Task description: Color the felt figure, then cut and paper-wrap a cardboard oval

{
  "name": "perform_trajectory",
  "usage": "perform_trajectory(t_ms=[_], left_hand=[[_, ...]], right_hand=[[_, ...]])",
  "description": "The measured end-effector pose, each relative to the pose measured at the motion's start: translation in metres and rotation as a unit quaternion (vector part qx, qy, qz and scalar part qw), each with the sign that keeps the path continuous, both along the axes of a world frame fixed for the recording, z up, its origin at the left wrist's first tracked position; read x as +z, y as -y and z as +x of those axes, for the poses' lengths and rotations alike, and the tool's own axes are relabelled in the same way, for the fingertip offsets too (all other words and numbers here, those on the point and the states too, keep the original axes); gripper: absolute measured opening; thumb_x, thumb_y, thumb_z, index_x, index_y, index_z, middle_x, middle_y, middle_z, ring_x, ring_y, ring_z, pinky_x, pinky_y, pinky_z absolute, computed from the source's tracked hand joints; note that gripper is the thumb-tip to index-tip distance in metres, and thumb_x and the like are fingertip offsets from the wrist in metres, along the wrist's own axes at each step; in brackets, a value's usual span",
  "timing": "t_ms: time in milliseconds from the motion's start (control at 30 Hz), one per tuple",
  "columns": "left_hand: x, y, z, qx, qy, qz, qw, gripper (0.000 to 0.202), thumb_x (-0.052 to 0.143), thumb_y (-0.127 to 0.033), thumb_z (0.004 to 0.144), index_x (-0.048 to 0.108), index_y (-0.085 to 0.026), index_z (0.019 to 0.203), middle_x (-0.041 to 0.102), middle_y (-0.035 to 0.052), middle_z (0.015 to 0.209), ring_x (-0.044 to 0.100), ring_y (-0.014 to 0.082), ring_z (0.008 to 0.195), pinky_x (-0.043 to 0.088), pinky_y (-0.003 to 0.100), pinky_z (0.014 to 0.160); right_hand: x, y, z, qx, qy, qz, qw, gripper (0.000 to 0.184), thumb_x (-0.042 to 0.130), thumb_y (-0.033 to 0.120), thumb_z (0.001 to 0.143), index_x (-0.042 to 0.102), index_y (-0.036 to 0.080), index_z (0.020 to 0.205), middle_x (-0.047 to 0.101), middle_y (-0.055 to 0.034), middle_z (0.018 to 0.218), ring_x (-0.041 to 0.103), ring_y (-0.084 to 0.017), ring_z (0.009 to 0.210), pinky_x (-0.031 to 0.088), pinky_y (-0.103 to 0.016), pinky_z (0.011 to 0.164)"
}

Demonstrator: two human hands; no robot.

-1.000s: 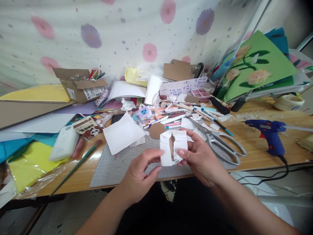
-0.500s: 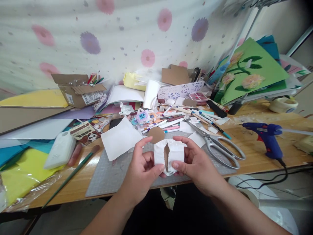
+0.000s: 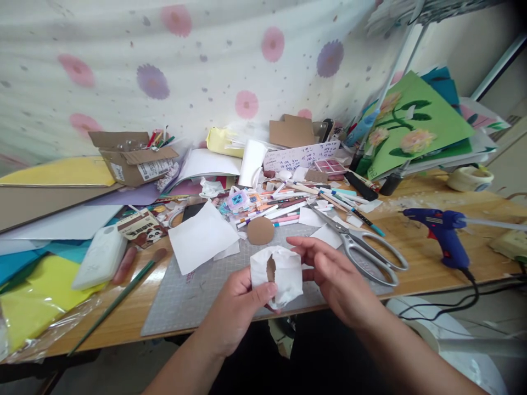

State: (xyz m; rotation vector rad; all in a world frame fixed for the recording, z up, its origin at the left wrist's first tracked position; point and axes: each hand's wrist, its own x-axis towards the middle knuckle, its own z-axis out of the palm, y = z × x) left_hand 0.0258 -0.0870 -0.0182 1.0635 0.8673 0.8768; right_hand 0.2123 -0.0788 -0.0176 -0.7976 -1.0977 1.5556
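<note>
Between my hands, above the front edge of the table, is a cardboard piece wrapped in white paper, with a strip of brown cardboard showing through a ragged gap. My left hand grips its left side, thumb pressed on the front beside the gap. My right hand is at its right edge, fingers apart and the thumb lifted; whether the fingertips touch the paper I cannot tell. A round brown cardboard disc lies just behind on the grey cutting mat, near a white paper sheet.
Large scissors lie to the right of my hands. A blue glue gun stands farther right, its cord hanging over the table edge. Pens and scraps are heaped behind. On the left are a paintbrush and a white case.
My right thumb has come off the paper-wrapped piece and the right fingers have opened. My left hand keeps hold, and the piece has moved slightly left and down, tilting.
</note>
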Motion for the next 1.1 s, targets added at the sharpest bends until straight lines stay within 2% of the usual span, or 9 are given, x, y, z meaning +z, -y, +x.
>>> perform_trajectory(t_ms=[133, 267, 367, 467, 667, 767, 867, 967, 1100], left_hand=[[0.003, 0.002, 0.001, -0.032, -0.003, -0.012, 0.999, 0.021, 0.07, -0.034, 0.08, 0.067, -0.013, 0.083, 0.062, 0.0026, 0.074, 0.053, 0.0124, 0.066, 0.046, 0.025, 0.061], [0.005, 0.002, 0.0, -0.037, -0.035, -0.009, 0.999, 0.026, 0.07, -0.038, 0.079, 0.065, -0.013, 0.078, 0.06, 0.0017, 0.07, 0.052, 0.0124, 0.064, 0.045, 0.025, 0.06], [0.001, 0.001, -0.003, -0.048, -0.066, -0.009, 0.997, 0.034, 0.07, -0.045, 0.077, 0.066, -0.013, 0.086, 0.061, 0.0025, 0.074, 0.051, 0.0126, 0.064, 0.043, 0.025, 0.059], [-0.006, -0.007, -0.006, -0.09, -0.064, 0.006, 0.994, 0.045, 0.07, -0.054, 0.072, 0.066, -0.011, 0.085, 0.057, 0.0016, 0.069, 0.049, 0.0123, 0.063, 0.039, 0.024, 0.059], [0.004, -0.03, -0.013, -0.083, -0.13, -0.074, 0.985, 0.044, 0.079, -0.028, 0.055, 0.059, -0.016, 0.092, 0.063, 0.0004, 0.08, 0.055, 0.014, 0.062, 0.043, 0.024, 0.052], [0.012, -0.05, -0.02, -0.161, -0.274, -0.071, 0.946, 0.05, 0.08, -0.029, 0.052, 0.056, -0.02, 0.095, 0.061, -0.0045, 0.069, 0.053, 0.0136, 0.052, 0.041, 0.023, 0.047], [0.024, -0.073, -0.027, -0.187, -0.449, 0.105, 0.868, 0.061, 0.081, -0.039, 0.055, 0.06, -0.023, 0.11, 0.062, -0.004, 0.068, 0.057, 0.0173, 0.061, 0.036, 0.024, 0.052], [0.044, -0.096, -0.039, -0.102, -0.539, 0.249, 0.798, 0.063, 0.076, -0.05, 0.063, 0.06, -0.025, 0.118, 0.066, 0.0006, 0.084, 0.06, 0.0216, 0.074, 0.039, 0.028, 0.062], [0.067, -0.117, -0.072, 0.056, -0.639, 0.292, 0.709, 0.042, 0.061, -0.045, 0.079, 0.061, -0.025, 0.116, 0.066, 0.0042, 0.098, 0.061, 0.0239, 0.08, 0.043, 0.033, 0.07]], right_hand=[[0.006, -0.005, -0.006, -0.032, 0.009, -0.084, 0.996, 0.041, 0.063, 0.055, 0.081, 0.065, 0.016, 0.068, 0.059, -0.0016, 0.064, 0.051, -0.015, 0.059, 0.041, -0.026, 0.055], [0.004, -0.003, -0.013, -0.072, 0.15, -0.012, 0.986, 0.042, 0.062, 0.052, 0.08, 0.052, 0.019, 0.057, 0.043, 0.004, 0.051, 0.037, -0.011, 0.05, 0.031, -0.024, 0.049], [-0.006, 0.001, -0.016, -0.144, 0.326, 0.082, 0.931, 0.039, 0.057, 0.045, 0.083, 0.052, 0.019, 0.054, 0.047, 0.0019, 0.052, 0.042, -0.013, 0.052, 0.031, -0.024, 0.049], [-0.021, -0.004, -0.015, -0.159, 0.379, 0.148, 0.9, 0.043, 0.05, 0.047, 0.088, 0.059, 0.019, 0.058, 0.057, -0.0012, 0.054, 0.051, -0.016, 0.054, 0.036, -0.026, 0.052], [-0.03, -0.029, 0.02, -0.137, 0.279, 0.076, 0.948, 0.036, 0.056, 0.053, 0.084, 0.069, 0.021, 0.096, 0.063, -0.0024, 0.064, 0.059, -0.02, 0.06, 0.048, -0.029, 0.056], [-0.03, -0.04, 0.036, -0.187, 0.215, 0.03, 0.958, 0.032, 0.063, 0.049, 0.082, 0.064, 0.022, 0.099, 0.054, 0.0019, 0.056, 0.052, -0.017, 0.052, 0.044, -0.028, 0.05], [-0.027, -0.046, 0.039, -0.181, 0.159, 0.029, 0.97, 0.02, 0.06, 0.042, 0.086, 0.062, 0.024, 0.095, 0.054, 0.0014, 0.06, 0.051, -0.016, 0.057, 0.043, -0.026, 0.054], [-0.019, -0.052, 0.035, -0.149, 0.135, 0.04, 0.979, 0.007, 0.056, 0.031, 0.088, 0.061, 0.026, 0.087, 0.055, 0.001, 0.066, 0.051, -0.016, 0.063, 0.042, -0.026, 0.059], [-0.003, -0.063, 0.03, -0.147, 0.143, 0.123, 0.971, 0.015, 0.061, 0.012, 0.078, 0.063, 0.026, 0.075, 0.056, -0.0001, 0.083, 0.052, -0.016, 0.081, 0.043, -0.026, 0.072]])
